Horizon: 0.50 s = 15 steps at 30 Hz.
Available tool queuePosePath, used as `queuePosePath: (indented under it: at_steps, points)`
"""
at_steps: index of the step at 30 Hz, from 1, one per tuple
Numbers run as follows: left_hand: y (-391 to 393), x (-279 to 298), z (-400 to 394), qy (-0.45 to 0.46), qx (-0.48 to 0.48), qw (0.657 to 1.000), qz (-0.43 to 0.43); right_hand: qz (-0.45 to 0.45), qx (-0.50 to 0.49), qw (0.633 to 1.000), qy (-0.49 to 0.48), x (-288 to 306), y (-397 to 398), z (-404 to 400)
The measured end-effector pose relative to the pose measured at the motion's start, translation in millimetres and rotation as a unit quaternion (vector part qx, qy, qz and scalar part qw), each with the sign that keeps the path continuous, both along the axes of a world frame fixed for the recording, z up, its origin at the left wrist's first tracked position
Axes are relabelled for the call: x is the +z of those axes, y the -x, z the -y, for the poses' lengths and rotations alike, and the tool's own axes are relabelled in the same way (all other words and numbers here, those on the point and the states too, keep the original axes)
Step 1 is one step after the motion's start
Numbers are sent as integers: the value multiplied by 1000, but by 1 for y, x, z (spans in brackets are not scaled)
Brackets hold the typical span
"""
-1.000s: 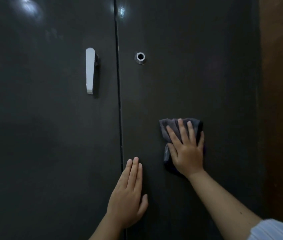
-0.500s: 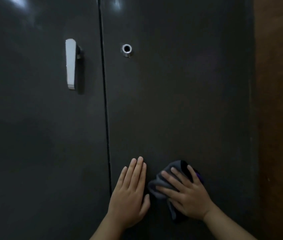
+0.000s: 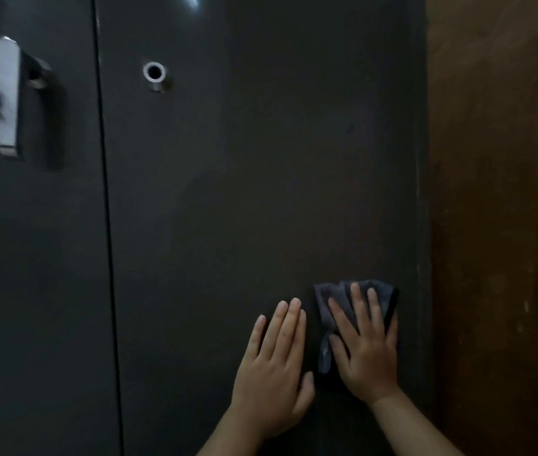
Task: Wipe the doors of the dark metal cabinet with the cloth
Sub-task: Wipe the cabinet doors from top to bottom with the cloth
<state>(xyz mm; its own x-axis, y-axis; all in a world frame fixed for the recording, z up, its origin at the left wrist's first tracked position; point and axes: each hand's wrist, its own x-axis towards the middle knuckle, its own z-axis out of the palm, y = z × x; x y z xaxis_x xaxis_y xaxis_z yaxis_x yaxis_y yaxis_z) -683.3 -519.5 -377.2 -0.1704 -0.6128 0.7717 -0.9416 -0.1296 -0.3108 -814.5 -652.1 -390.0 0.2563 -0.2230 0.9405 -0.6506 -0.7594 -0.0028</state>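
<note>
The dark metal cabinet fills the view, with its right door and left door split by a vertical seam. My right hand presses a crumpled grey cloth flat against the right door near its right edge, fingers straight and spread. My left hand lies flat on the same door just left of the cloth, fingers together and pointing up.
A silver lever handle sits on the left door and a round silver lock on the right door. A brown wall borders the cabinet's right edge.
The right hand slid the cloth down, then across to the right and slightly up, toward the door's right edge. The left hand stayed flat on the door while the view shifted right.
</note>
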Motion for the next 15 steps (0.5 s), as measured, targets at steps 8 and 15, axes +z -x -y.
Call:
queuePosePath:
  at_steps: [8,15]
  points:
    - [32,-3,39,18,4,1000,-8,-80,-16,995,51,-22,49,38]
    - [38,-8,62,71,34,997,2,64,19,998,-10,120,64,67]
